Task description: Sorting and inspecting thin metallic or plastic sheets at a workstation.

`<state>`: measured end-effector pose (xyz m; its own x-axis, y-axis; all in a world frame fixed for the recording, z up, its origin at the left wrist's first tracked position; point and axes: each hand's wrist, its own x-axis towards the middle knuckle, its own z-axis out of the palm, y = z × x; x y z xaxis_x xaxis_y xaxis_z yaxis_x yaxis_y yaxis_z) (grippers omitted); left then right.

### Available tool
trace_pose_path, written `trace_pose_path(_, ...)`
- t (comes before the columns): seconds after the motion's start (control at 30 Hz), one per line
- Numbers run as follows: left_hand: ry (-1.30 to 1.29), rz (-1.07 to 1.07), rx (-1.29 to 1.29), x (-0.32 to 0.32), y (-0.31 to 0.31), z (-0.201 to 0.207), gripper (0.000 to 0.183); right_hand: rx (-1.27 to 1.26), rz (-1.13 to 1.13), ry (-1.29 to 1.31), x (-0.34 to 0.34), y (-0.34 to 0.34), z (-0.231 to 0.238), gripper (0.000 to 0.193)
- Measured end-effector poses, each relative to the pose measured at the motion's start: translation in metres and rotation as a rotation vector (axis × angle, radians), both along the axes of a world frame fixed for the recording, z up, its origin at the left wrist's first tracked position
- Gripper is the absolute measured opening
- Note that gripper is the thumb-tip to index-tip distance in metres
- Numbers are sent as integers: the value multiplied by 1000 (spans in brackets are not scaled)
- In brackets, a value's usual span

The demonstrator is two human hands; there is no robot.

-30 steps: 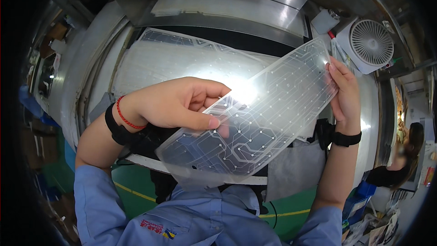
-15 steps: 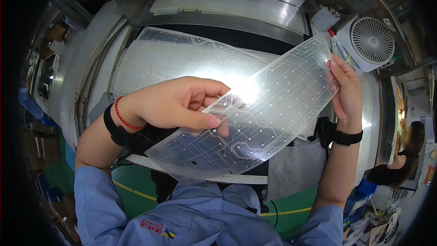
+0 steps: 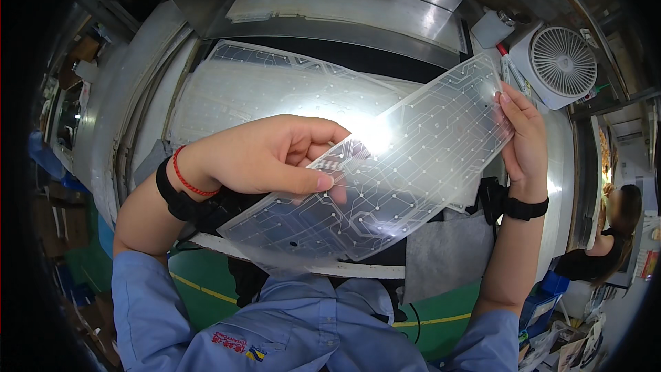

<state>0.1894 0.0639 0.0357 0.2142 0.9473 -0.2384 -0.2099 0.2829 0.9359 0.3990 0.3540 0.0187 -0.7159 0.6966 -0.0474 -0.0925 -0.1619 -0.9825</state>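
I hold up a clear flexible membrane sheet (image 3: 399, 172) printed with thin circuit traces and dots, tilted from lower left to upper right in front of me. My left hand (image 3: 268, 155) pinches its near left part between thumb and fingers. My right hand (image 3: 525, 141) grips its far right end, fingers along the edge. A bright light glares through the sheet near its middle. A red string and a black band circle my left wrist; a black band is on my right wrist.
Under the sheet lies a stack of similar clear sheets (image 3: 248, 89) on a lit white bench surface (image 3: 131, 131). A small white fan (image 3: 561, 62) stands at the back right. Another person (image 3: 606, 241) sits at the right edge. Green floor with a yellow line (image 3: 200, 289) shows below.
The sheet has tipped slightly, its left part sinking lower under my left hand. Both hands keep their hold and have barely shifted.
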Motion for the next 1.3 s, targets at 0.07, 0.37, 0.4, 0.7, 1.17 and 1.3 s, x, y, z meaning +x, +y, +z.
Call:
trace_pose_path(0.07, 34, 18, 26, 4, 1, 1, 44, 2, 3, 7, 0, 1, 0, 26)
trace_pose_path(0.37, 390, 342, 44, -1, 0, 1, 33, 201, -41, -48, 2, -5, 6, 25)
trace_pose_path(0.4, 402, 374, 28, 0, 0, 1, 31, 235, -58, -50, 2, -6, 6, 25)
trace_pose_path(0.7, 471, 450, 9, -1, 1, 2, 25, 308, -101, -56, 1, -7, 5, 25)
trace_pose_path(1.17, 330, 368, 43, -7, -1, 5, 38, 226, -189, 90, 1, -3, 3, 30)
trace_pose_path(1.3, 290, 57, 70, -18, -5, 17, 49, 179, -337, 179, 7, 12, 2, 28)
